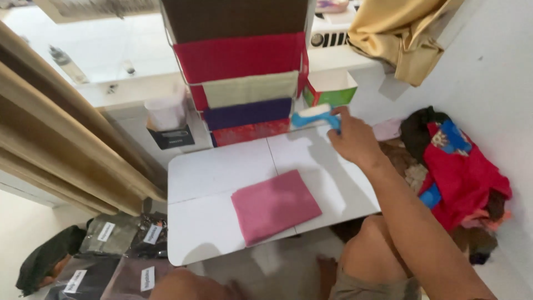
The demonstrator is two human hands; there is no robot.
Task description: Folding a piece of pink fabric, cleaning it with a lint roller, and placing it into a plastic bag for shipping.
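From the head camera, looking down: the right hand (352,139) reaches forward across the white table (222,166) to its far edge, fingers curled around the handle of a blue lint roller (315,116); the grip is closed on that handle, with the white roll sticking out to the left of the fist; the roller's long axis runs left to right, roughly along the table's far edge, and it hangs at or just above the surface, though whether it touches cannot be told. The left hand is not in view, so the right is the only hand near anything.

A folded pink cloth (275,204) lies flat on the near half of the table, its edges turned slightly off the table's edges; it sits down and to the left of the gripping hand, toward the person, clearly apart from the roller.

Behind the table stands a stack of folded fabrics (244,83), red, cream, purple and red again; a green tissue box (330,91) sits just right of it, close behind the roller. A heap of red and dark clothes (455,172) lies to the right on the floor; bagged garments (111,250) lie at lower left; a beige curtain (61,150) hangs left.
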